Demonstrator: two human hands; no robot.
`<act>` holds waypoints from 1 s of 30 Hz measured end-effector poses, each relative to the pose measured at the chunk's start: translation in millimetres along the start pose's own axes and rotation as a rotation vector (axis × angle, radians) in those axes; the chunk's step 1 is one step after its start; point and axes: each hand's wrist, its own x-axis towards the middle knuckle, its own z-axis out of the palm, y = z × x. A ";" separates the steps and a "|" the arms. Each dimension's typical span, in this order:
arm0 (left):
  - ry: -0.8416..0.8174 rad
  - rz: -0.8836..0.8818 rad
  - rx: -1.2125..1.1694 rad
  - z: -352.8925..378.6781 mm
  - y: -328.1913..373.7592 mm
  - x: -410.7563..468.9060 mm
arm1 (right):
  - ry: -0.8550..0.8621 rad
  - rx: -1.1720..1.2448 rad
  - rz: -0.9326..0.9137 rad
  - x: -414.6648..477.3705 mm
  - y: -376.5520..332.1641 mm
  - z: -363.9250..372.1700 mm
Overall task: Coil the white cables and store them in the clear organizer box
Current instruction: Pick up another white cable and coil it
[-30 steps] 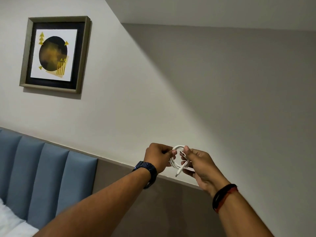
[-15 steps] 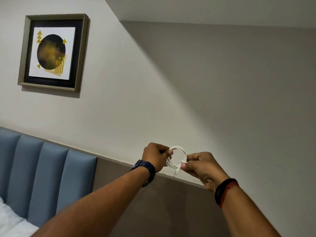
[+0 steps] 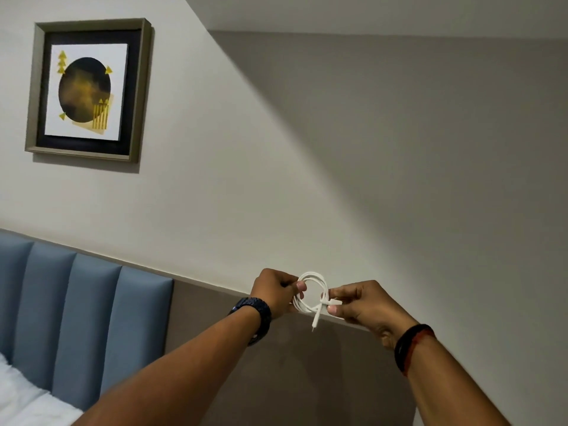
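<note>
A white cable (image 3: 316,276) is wound into a small round coil, held up in the air in front of the wall. My left hand (image 3: 273,292) pinches the coil's left side. My right hand (image 3: 359,301) pinches the right side, where a cable end is wrapped around the loops. One plug end (image 3: 315,321) hangs down below the coil. The clear organizer box is out of view.
A framed picture (image 3: 89,90) hangs on the pale wall at upper left. A blue padded headboard (image 3: 76,318) and white bedding (image 3: 21,401) fill the lower left. A dark wall panel (image 3: 307,379) runs behind my forearms.
My hands have drawn slightly apart, so the coil now shows fully between them. My right hand has shifted to the coil's right side, with the end wrapped around the loops.
</note>
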 end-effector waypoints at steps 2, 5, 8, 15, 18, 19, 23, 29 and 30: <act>-0.048 -0.027 -0.001 4.1 -11.2 -5.1 | 0.001 -0.156 0.009 -0.1 7.9 -2.3; -0.121 -0.044 0.026 12.4 -27.1 -11.9 | -0.002 -0.415 0.025 1.7 21.1 -2.9; -0.159 -0.080 -0.006 22.5 -39.2 -16.3 | 0.028 -0.596 -0.004 3.9 32.9 2.6; -0.115 -0.107 0.008 43.4 -58.5 -15.7 | 0.263 -0.527 0.004 7.7 62.5 17.7; -0.098 -0.131 0.009 52.8 -70.8 -18.5 | 0.220 -0.407 0.112 10.6 78.0 19.2; -0.097 -0.138 0.006 55.5 -75.4 -19.7 | 0.199 -0.361 0.146 10.9 82.5 19.2; -0.113 -0.166 0.026 71.4 -98.6 -28.7 | 0.174 -0.198 0.233 6.2 111.7 16.8; -0.179 -0.199 0.118 107.8 -152.0 -51.8 | 0.240 -0.183 0.360 -2.9 185.4 21.5; -0.195 -0.228 0.125 114.9 -169.5 -57.9 | 0.229 -0.163 0.393 -7.6 204.5 25.3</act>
